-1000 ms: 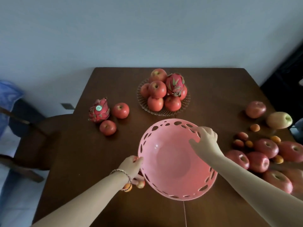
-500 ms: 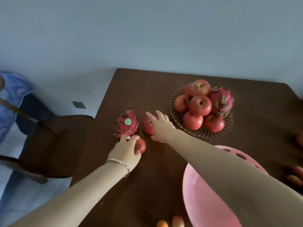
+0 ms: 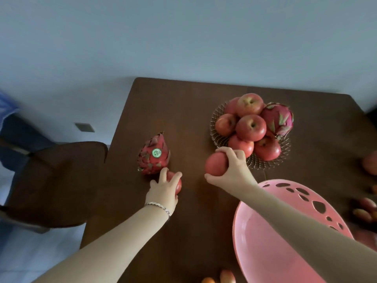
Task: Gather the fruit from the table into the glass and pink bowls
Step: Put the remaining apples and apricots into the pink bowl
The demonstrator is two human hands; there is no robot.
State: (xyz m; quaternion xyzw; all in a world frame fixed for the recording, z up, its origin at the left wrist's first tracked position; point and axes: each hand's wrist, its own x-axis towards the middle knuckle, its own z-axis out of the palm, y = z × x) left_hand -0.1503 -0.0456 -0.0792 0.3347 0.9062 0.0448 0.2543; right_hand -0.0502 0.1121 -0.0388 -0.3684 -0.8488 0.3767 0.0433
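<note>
bare table (image 3: 183, 111) behind dragon fruit (image 3: 154, 158), glass bowl (image 3: 216, 117) right

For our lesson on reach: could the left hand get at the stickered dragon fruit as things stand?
Probably yes, once it lets go: the left hand grips an apple right beside the dragon fruit, and nothing lies between them.
</note>
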